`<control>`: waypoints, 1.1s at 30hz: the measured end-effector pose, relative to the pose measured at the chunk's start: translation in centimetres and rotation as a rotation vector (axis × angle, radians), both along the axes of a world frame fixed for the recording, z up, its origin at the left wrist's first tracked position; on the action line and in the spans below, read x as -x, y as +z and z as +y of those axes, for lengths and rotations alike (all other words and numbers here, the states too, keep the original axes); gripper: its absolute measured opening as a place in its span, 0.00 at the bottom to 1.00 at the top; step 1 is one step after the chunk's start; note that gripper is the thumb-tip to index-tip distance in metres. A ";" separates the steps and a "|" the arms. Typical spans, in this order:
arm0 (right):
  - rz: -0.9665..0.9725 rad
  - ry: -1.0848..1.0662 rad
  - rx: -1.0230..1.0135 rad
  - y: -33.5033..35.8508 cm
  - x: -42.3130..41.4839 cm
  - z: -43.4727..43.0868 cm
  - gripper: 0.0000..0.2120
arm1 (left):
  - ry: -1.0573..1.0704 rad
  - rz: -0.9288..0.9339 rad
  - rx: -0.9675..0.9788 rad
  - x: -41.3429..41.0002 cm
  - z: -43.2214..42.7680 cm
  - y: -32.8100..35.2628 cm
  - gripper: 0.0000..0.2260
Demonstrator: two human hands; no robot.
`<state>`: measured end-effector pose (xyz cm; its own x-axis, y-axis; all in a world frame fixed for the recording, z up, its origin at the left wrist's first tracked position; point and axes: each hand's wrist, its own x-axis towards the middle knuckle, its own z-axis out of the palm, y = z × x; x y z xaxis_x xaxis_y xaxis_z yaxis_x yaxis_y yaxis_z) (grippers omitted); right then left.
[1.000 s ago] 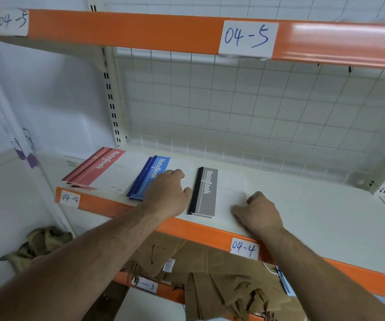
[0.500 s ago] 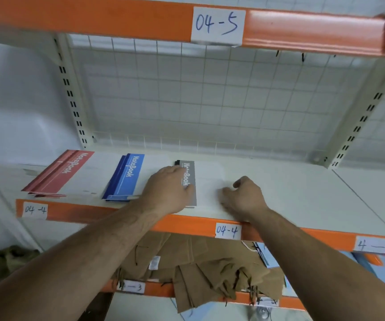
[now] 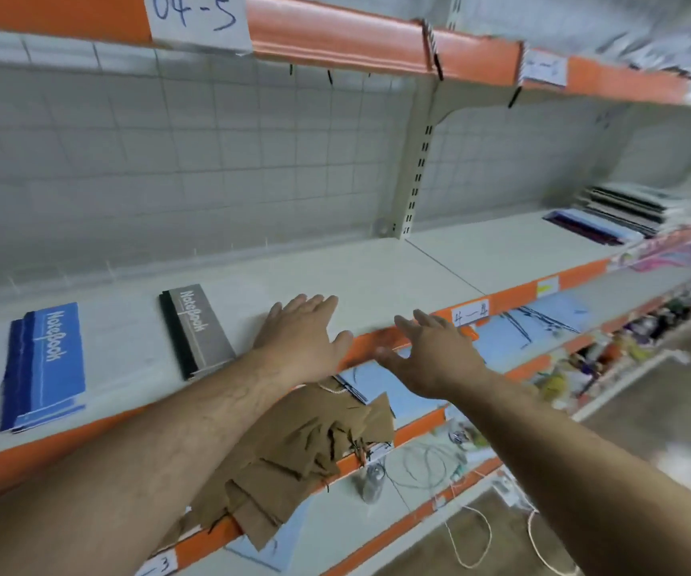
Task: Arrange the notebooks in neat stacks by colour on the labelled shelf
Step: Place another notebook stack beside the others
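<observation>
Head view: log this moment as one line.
left hand open, empty, right of grey notebooks | right hand open, empty, at shelf front edge | blue notebooks left | mixed pile far right

Blue stack [image 3: 44,363], grey stack [image 3: 196,328], flat on shelf [image 3: 356,268]

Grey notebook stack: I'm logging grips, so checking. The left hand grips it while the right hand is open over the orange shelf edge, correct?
Not quite. In the head view the left hand is open, fingers straight, to the right of the grey notebook stack, and grips nothing. The right hand is open over the orange shelf edge.
</observation>
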<state>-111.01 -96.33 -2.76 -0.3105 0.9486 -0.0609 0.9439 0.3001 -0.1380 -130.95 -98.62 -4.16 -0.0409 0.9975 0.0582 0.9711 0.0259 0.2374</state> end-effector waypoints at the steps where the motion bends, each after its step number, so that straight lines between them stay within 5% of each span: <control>1: -0.002 -0.036 0.003 -0.1 -1.5 -0.4 0.38 | -0.039 0.001 0.003 -1.3 0.4 0.0 0.30; 12: 0.033 -0.326 -0.005 0.2 -17.1 -1.6 0.36 | -0.352 0.032 -0.005 -16.8 4.1 0.5 0.30; 33: 0.122 -0.451 -0.052 1.1 -47.3 7.2 0.35 | -0.518 0.085 -0.014 -48.3 16.4 1.9 0.30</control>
